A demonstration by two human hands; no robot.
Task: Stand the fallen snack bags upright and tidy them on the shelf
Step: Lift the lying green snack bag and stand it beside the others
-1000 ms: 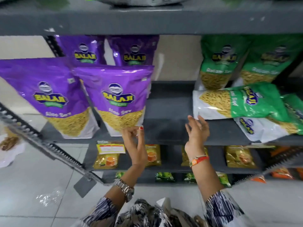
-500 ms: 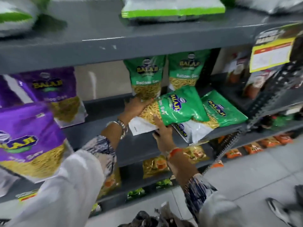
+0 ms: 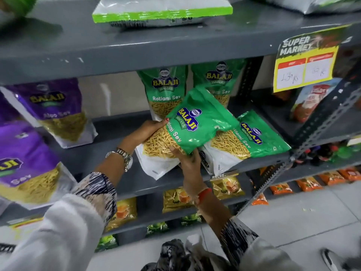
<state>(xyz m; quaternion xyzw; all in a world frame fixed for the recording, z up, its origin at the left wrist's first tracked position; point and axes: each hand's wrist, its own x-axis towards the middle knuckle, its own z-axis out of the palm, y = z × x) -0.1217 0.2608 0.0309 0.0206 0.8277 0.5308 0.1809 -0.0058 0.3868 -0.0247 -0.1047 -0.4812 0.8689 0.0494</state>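
The left hand (image 3: 145, 132) grips the upper left edge of a tilted green plastic Ratlami Sev snack bag (image 3: 187, 130), fingers curled over the clear window that shows the yellow sev. The right hand (image 3: 188, 161) clasps the same bag from below, thumb on the window and fingers behind the white bottom corner. Held by both hands, this bag leans diagonally, its sealed top pointing up and right, its white base hanging over the front edge of the grey metal shelf (image 3: 109, 157).

Just beside it on the right, a second green Ratlami Sev bag (image 3: 248, 141) lies flat on the shelf, partly under the held one. Behind both, two more green bags stand upright against the back: the left upright bag (image 3: 164, 90) and the right upright bag (image 3: 218, 75), the latter partly hidden.

Well to the left on the same shelf stand purple Aloo Sev bags, the rear purple bag (image 3: 56, 108) and the front purple bag (image 3: 25, 165).

A silver wristwatch (image 3: 125, 157) sits on the left wrist, a red-orange thread band (image 3: 204, 193) on the right. A yellow supermarket price tag (image 3: 304, 65) hangs from the shelf above, at right.
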